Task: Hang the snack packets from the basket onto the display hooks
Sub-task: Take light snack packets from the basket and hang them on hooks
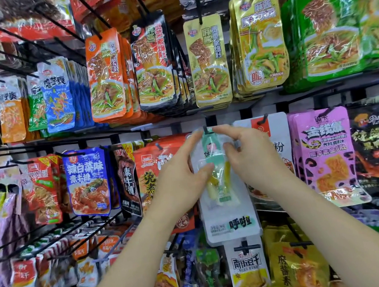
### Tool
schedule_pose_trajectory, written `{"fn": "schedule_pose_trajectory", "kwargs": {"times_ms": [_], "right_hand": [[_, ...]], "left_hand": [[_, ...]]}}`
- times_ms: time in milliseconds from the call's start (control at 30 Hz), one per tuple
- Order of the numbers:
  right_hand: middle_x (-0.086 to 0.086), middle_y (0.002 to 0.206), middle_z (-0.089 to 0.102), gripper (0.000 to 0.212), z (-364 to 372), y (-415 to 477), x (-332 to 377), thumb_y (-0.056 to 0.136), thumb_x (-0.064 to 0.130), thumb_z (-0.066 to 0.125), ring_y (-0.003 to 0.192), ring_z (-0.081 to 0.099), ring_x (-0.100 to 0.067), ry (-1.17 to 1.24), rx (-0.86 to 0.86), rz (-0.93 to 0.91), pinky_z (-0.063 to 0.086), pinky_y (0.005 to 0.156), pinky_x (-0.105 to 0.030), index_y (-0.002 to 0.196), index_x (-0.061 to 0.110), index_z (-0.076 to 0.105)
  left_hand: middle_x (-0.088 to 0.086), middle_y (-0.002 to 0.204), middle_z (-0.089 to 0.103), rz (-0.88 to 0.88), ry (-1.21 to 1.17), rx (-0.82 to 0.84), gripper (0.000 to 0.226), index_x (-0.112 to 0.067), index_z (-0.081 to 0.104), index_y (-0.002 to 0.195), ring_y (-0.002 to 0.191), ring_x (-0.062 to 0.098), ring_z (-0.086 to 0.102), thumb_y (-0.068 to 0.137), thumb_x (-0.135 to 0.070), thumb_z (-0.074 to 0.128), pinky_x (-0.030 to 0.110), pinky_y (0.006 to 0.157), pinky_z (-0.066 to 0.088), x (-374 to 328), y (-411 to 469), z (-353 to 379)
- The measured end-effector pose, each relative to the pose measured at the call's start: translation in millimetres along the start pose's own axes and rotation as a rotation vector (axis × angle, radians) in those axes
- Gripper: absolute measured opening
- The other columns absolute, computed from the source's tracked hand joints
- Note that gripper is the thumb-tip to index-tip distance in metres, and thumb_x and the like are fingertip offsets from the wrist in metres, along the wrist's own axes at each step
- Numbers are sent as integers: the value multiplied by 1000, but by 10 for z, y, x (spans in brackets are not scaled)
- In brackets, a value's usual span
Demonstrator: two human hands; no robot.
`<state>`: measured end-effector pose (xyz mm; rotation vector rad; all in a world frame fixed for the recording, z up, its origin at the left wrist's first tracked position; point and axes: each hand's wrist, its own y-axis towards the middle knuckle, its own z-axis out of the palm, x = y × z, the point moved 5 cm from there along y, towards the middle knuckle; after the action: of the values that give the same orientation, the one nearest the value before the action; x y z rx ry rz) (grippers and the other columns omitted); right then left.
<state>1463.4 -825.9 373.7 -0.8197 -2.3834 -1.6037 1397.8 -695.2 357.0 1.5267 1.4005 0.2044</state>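
Two bare forearms reach from the near edge of the view up to a wall of snack packets hung on black wire hooks. Both hands meet on one white packet [232, 219] in the middle row, just right of centre. It has a clear window showing green and yellow sticks, and bold green lettering near its bottom.

The left hand [180, 175] holds the packet's left side. Its thumb presses on the clear window and its forefinger stretches up to the top corner, while the other fingers are hidden behind the packet. The right hand [255, 158] pinches the packet's top right corner between curled forefinger and thumb, and the remaining fingers are tucked out of sight.

The tip of a black hook [205, 129] shows between the two forefingers, right at the packet's top edge. The hands cover the hanging hole, so it cannot be told whether the hook passes through it.

The left hand partly hides a row of orange packets [150, 170] behind it, and the right hand partly hides white packets with red corners [276, 132]. Further right hang pink packets [326, 149], and then a black packet [378, 142], which is cut off by the frame. At far left the packets blur, so their print is hard to read.
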Motion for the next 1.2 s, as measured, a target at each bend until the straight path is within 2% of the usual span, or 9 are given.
{"fn": "schedule_pose_trajectory", "kwargs": {"times_ms": [67,133,433,600,733,800,933,1033,1200], "right_hand": [[-5,119,67,44,33,17,-22,96,10,49,95,59,-21,-75,5,-25,45,87,-30,136,27,55],[-10,114,64,47,81,26,-45,97,10,47,96,57,-27,-162,20,-44,43,80,-33,141,27,49],[-7,80,52,61,179,-29,-97,96,26,46,84,60,-35,-489,174,-25,39,60,-35,150,31,20],[-7,99,67,45,49,-121,-54,97,33,43,94,62,-32,-514,176,10,45,65,-35,142,30,35],[4,81,70,41,105,-127,-84,93,25,49,78,64,-16,-100,236,64,54,76,-36,133,34,53],[4,95,72,39,219,-136,-141,94,20,50,78,67,-13,89,314,115,57,79,-39,129,33,58],[11,100,69,42,319,-169,-269,95,9,45,82,68,-16,176,333,175,59,77,-40,131,27,57],[11,100,68,46,345,-165,-287,93,5,45,79,59,-4,93,296,129,52,81,-30,135,23,55],[12,100,68,46,315,-196,-294,92,6,48,87,64,-9,24,250,102,54,81,-34,134,24,55]], "left_hand": [[-11,71,57,-46,101,45,68,-49,32,141,64,7,55,85,-35,68,29,62,45,59,-76,23],[-5,65,57,-72,208,92,73,-49,25,141,63,8,57,84,-35,68,31,60,47,112,-143,54],[13,96,67,-79,564,170,77,-27,8,151,89,34,63,92,-25,58,42,76,53,117,-16,268],[15,100,66,-85,748,185,75,-22,9,150,90,36,63,92,-22,57,39,65,45,123,26,396],[3,73,63,209,982,-17,55,-15,63,110,69,26,61,58,-19,83,28,49,28,-44,-95,354],[3,76,58,392,1037,-128,39,-14,68,90,73,26,55,54,-18,80,31,55,27,-8,-161,385],[3,94,64,459,1048,-99,38,-11,61,114,91,28,55,77,-17,51,39,77,35,156,-223,405],[1,97,67,407,928,13,51,-10,58,125,92,26,57,74,-15,60,40,80,41,205,-230,378],[3,96,71,372,431,-20,34,-9,71,104,91,24,62,76,-3,54,27,84,45,115,-361,79]]}}
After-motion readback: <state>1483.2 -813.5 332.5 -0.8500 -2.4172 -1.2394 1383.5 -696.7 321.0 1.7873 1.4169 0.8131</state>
